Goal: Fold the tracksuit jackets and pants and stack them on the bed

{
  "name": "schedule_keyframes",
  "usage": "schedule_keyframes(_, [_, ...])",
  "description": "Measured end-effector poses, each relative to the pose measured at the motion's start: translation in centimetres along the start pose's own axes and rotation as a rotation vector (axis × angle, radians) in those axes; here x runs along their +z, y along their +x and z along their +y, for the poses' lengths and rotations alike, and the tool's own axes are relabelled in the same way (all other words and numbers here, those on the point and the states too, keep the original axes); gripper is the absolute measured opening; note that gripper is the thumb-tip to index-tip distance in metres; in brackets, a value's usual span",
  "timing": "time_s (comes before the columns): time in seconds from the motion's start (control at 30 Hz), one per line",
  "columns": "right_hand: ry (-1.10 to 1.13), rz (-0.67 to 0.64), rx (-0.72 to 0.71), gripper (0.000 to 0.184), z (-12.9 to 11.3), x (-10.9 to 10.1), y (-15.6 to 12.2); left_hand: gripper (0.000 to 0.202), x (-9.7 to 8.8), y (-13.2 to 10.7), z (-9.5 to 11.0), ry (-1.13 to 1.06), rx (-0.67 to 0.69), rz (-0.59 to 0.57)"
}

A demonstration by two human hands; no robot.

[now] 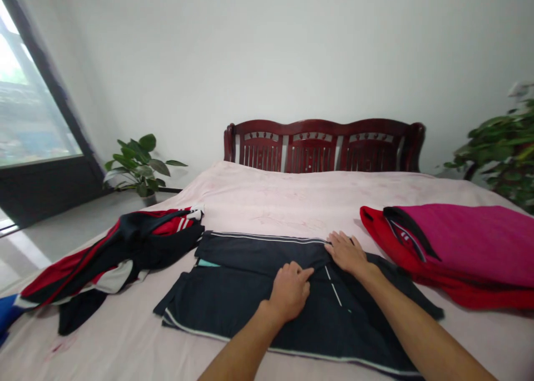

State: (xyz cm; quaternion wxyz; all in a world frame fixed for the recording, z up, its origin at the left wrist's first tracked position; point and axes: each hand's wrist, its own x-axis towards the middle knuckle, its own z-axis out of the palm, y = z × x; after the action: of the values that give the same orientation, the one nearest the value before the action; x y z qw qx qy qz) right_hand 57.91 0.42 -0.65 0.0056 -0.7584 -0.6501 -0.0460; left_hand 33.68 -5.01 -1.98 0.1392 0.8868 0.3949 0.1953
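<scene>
Navy garment [250,303], white piping along its edges: spread flat on the near middle of the bed [292,197], one part folded over.

Left hand [290,289]: on the garment's middle, fingers curled, tips pressed to the cloth; whether they pinch it cannot be told.

Right hand [346,253]: palm down at the fold's far edge, fingers stretched flat, gripping nothing.

Red, black and white clothes heap [117,253]: bed's left side.

Magenta and red folded garments [459,242]: bed's right side.

Dark wooden headboard [325,146]: bed's far end.

Head view, forward-down, near garment [233,308]
</scene>
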Motion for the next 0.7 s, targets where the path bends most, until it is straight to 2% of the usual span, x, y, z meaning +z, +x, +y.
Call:
schedule_keyframes(0.1, [0.071,0.021,0.093,0.06,-2.7,-2.5,-1.9,0.049,-2.1,-1.5,-1.6,-0.073,0.132,-0.054])
schedule_keyframes(0.17, [0.164,0.008,0.025,0.062,-5.4,-3.4,-4.3,0.051,-3.8,-2.7,-3.1,-0.003,0.123,-0.021])
schedule_keyframes(0.27, [0.25,0.025,-0.158,0.064,-9.7,-2.9,-8.6,0.05,-6.0,-4.6,-6.0,0.217,0.009,0.052])
schedule_keyframes(0.37, [0.236,0.033,-0.288,0.063,-12.7,-1.1,-12.2,0.052,-7.4,-6.8,-9.7,0.396,-0.109,0.052])
schedule_keyframes(0.47, [0.216,0.073,-0.306,0.06,-13.6,0.6,-13.7,0.054,-8.1,-8.8,-13.2,0.502,-0.227,-0.006])
schedule_keyframes(0.53, [0.212,0.107,-0.298,0.058,-13.5,1.1,-13.9,0.055,-8.5,-9.9,-14.8,0.525,-0.242,-0.048])
schedule_keyframes(0.7, [0.222,0.132,-0.269,0.057,-13.1,1.1,-13.9,0.059,-10.1,-11.2,-17.2,0.494,-0.245,-0.137])
